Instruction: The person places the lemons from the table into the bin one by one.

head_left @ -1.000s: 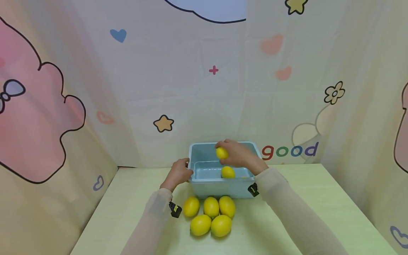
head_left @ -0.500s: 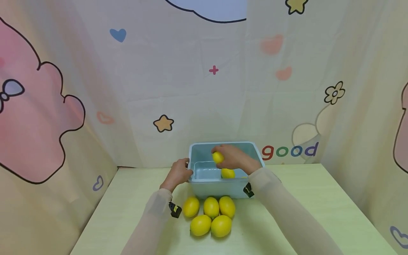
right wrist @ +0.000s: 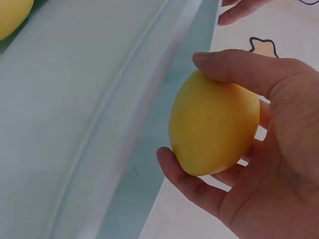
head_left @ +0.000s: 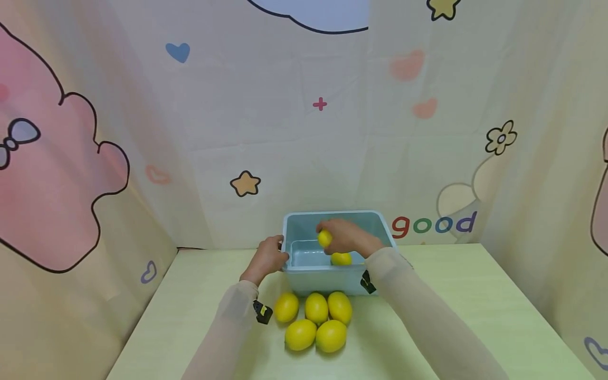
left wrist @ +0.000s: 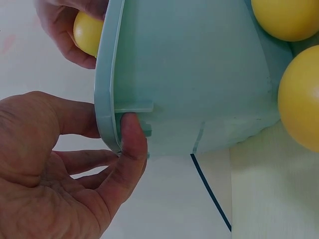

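A light blue plastic bin (head_left: 309,278) stands on the table against the back curtain. My left hand (head_left: 267,257) grips its left rim, thumb and fingers on either side of the edge, as the left wrist view (left wrist: 75,164) also shows. Over the bin's interior, my right hand (head_left: 345,236) holds a lemon (right wrist: 214,124) between thumb and curled fingers. Another lemon (head_left: 341,259) lies on the bin's floor below that hand, partly covered by the front wall. A sliver of yellow shows farther right behind the front rim.
Several lemons (head_left: 300,334) lie grouped on the pale green table (head_left: 456,306) just in front of the bin. A printed curtain (head_left: 266,105) hangs behind and at both sides. Small black devices (head_left: 262,312) are strapped at both wrists.
My right hand has lowered a little into the bin and shifted slightly left, still holding the lemon. My left hand stays on the rim.
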`<state>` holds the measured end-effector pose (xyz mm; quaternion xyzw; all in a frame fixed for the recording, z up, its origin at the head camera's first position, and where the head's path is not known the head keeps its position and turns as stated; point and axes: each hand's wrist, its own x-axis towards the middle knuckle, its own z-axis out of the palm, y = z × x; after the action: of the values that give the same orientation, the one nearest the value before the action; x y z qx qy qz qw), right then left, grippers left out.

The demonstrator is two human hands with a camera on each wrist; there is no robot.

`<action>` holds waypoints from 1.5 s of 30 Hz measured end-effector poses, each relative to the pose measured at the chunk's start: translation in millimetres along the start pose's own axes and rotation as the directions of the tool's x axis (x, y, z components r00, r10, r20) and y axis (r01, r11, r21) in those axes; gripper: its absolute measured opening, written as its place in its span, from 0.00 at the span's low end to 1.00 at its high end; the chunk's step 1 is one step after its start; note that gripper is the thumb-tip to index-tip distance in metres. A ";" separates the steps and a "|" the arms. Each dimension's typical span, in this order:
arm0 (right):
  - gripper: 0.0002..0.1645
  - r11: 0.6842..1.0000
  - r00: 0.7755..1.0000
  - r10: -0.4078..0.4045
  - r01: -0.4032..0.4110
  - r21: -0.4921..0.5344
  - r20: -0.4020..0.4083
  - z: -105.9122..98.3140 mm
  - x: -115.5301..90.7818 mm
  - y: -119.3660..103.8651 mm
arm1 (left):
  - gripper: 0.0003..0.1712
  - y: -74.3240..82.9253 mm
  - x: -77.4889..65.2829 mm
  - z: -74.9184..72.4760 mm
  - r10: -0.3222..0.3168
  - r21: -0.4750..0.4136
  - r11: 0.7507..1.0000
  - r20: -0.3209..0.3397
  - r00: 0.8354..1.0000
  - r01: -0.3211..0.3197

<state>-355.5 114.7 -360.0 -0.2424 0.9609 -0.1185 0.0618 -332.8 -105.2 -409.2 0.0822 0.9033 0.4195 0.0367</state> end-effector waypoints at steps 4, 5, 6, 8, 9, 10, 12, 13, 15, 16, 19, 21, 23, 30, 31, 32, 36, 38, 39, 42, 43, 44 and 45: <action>0.34 1.000 1.000 0.018 -0.019 0.009 0.019 3.9 2.2 -0.4 | 0.29 -0.7 1.0 1.3 0.000 0.008 1.000 0.000 1.000 0.000; 0.34 1.000 1.000 0.020 -0.020 0.010 0.021 4.6 2.4 -0.9 | 0.29 -0.7 1.2 1.4 0.000 0.009 1.000 0.001 1.000 0.000; 0.34 1.000 0.999 0.024 -0.024 0.014 0.023 5.3 2.7 -1.4 | 0.29 -0.9 1.1 1.6 0.002 0.011 1.000 0.002 1.000 -0.002; 0.34 0.999 0.999 0.030 -0.030 0.017 0.024 6.6 2.9 -2.5 | 0.29 -1.1 0.9 2.1 -0.001 0.015 1.000 0.002 1.000 0.001; 0.33 0.999 0.999 0.029 -0.029 0.019 0.022 7.1 3.0 -3.0 | 0.29 -1.2 0.9 2.2 -0.003 0.017 1.000 0.002 1.000 0.002; 0.33 0.999 0.999 0.029 -0.029 0.017 0.020 7.7 3.0 -3.5 | 0.28 -1.2 0.8 2.4 -0.004 0.019 1.000 0.000 1.000 0.004; 0.33 0.999 0.999 0.033 -0.034 0.018 0.019 8.9 2.9 -4.3 | 0.28 -1.7 1.1 2.7 -0.005 0.023 1.000 0.000 1.000 0.005; 0.33 0.999 0.999 0.033 -0.034 0.020 0.019 9.2 2.7 -4.6 | 0.28 -1.6 1.3 2.8 -0.006 0.023 1.000 0.000 1.000 0.006; 0.33 0.999 0.999 0.038 -0.038 0.027 0.020 9.7 2.3 -4.8 | 0.29 -1.6 1.5 2.9 -0.004 0.024 1.000 0.003 1.000 0.004; 0.33 0.999 0.999 0.042 -0.043 0.029 0.024 9.9 2.2 -4.8 | 0.29 -1.6 1.7 2.9 -0.003 0.024 1.000 0.005 1.000 0.003; 0.32 0.997 0.998 0.054 -0.056 0.045 0.046 9.5 2.3 -4.5 | 0.29 -1.2 2.0 3.1 -0.003 0.024 1.000 0.010 1.000 0.003; 0.32 0.998 0.997 0.053 -0.055 0.039 0.056 8.9 2.8 -4.2 | 0.29 -1.1 2.2 3.2 -0.004 0.024 1.000 0.011 1.000 0.004; 0.30 0.998 0.997 0.048 -0.050 0.033 0.058 8.1 2.9 -3.9 | 0.29 -1.0 2.5 3.2 -0.004 0.022 1.000 0.010 1.000 0.004; 0.29 0.999 0.998 0.029 -0.030 0.019 0.050 4.9 1.7 -3.5 | 0.28 -1.1 2.9 2.3 -0.007 0.011 1.000 0.011 1.000 0.007; 0.29 0.999 0.999 0.025 -0.026 0.019 0.046 3.7 1.3 -3.7 | 0.28 -1.0 3.1 2.0 -0.008 0.008 1.000 0.010 1.000 0.008; 0.29 1.000 0.999 0.022 -0.023 0.020 0.041 2.2 0.8 -4.2 | 0.28 -1.0 3.2 1.6 -0.008 0.006 1.000 0.010 1.000 0.008; 0.29 1.000 1.000 0.004 -0.004 0.009 0.011 -4.4 -1.4 -6.0 | 0.28 -0.3 3.2 0.3 -0.012 0.003 1.000 0.011 1.000 0.012; 0.29 1.000 1.000 -0.007 0.007 -0.008 0.003 -7.0 -3.0 -6.9 | 0.28 0.1 3.2 0.0 -0.012 0.007 1.000 0.013 1.000 0.012; 0.29 1.000 1.000 -0.013 0.013 -0.015 0.000 -8.2 -3.9 -7.5 | 0.28 0.2 3.1 0.0 -0.011 0.008 1.000 0.013 1.000 0.011; 0.29 0.999 0.999 -0.031 0.031 -0.028 -0.010 -11.4 -7.8 -9.1 | 0.28 0.5 2.6 0.0 -0.006 0.009 1.000 0.009 1.000 0.006; 0.29 0.999 0.999 -0.033 0.032 -0.028 -0.014 -12.2 -9.5 -9.5 | 0.27 0.5 2.4 0.1 -0.004 0.011 1.000 0.009 1.000 0.004; 0.29 0.999 0.999 -0.038 0.037 -0.029 -0.021 -13.0 -11.3 -10.1 | 0.27 0.4 2.4 0.1 -0.002 0.012 1.000 0.009 1.000 0.002; 0.29 0.999 0.999 -0.040 0.039 -0.028 -0.028 -13.9 -13.2 -10.5 | 0.27 0.2 2.6 0.1 0.002 0.015 1.000 0.009 1.000 -0.002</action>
<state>-341.7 114.8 -343.1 -0.2605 0.9583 -0.1099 0.0425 -335.3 -104.6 -409.1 0.0854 0.9061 0.4125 0.0400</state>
